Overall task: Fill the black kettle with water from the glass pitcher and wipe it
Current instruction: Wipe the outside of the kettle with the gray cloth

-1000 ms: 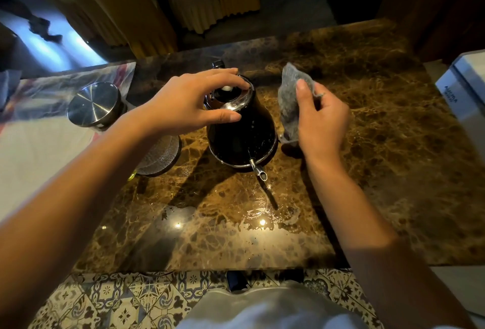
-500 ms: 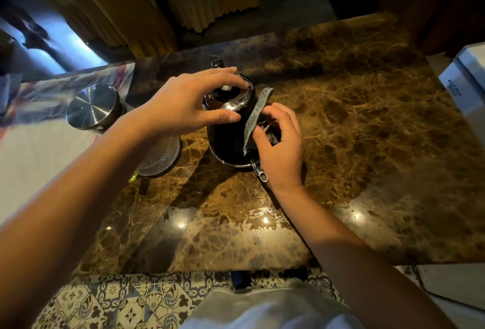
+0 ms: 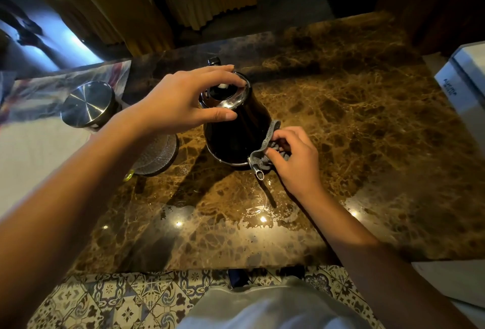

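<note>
Head view: a person at a brown marble tabletop [image 3: 354, 132], both hands on a black kettle [image 3: 236, 139].
Kettle: upright near the tabletop's middle, well back from the near edge; its thin spout tip [image 3: 259, 174] points toward the person.
Left hand [image 3: 181, 103]: over the kettle's top, its grip curled round the shiny lid rim [image 3: 228, 100], thumb on the near side, fingers on the far side.
Right hand [image 3: 294, 160]: low at the kettle's right base, pinching a grey cloth [image 3: 267, 145] that lies against the kettle wall (bunched under the fingers).
Glass pitcher [image 3: 154, 155]: just left of the kettle, partly hidden under the left forearm.
Steel lid [image 3: 88, 104]: further left, by the tabletop's left edge.
Open room: bare marble to the right and far side; wet smears [image 3: 259, 213] between kettle and near edge.
White box [image 3: 464, 87]: at the right edge.
</note>
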Demonstrator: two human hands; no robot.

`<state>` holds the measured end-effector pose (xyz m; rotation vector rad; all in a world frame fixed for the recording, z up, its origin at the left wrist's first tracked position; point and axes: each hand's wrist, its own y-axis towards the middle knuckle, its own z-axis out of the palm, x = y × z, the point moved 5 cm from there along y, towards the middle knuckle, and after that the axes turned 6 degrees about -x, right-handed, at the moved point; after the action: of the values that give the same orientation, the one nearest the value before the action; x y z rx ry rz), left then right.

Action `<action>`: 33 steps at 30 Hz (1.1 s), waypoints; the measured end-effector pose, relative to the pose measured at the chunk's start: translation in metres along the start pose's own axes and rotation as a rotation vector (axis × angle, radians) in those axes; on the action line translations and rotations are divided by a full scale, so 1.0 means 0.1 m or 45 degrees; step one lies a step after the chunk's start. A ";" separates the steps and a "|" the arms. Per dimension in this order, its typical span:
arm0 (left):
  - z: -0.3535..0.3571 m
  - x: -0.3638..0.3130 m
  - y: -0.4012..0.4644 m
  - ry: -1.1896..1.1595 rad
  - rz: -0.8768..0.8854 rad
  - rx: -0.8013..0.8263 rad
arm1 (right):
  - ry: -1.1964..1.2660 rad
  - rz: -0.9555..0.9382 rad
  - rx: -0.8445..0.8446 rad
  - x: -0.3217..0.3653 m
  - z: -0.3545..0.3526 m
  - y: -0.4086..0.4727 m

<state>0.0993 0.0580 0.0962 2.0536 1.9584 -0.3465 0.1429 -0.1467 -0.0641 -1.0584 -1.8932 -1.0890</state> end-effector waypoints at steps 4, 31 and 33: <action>0.00 0.00 0.00 0.003 0.001 0.003 | 0.085 0.172 -0.053 -0.03 -0.04 0.17; 0.00 0.04 0.03 -0.017 0.020 -0.005 | -0.018 0.086 -0.172 0.13 0.03 -0.05; 0.00 0.05 0.03 -0.015 0.016 -0.008 | -0.052 0.021 -0.129 0.14 0.08 -0.13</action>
<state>0.1026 0.0622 0.0945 2.0545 1.9363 -0.3483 0.1242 -0.1396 -0.0599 -1.1589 -1.8747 -1.1724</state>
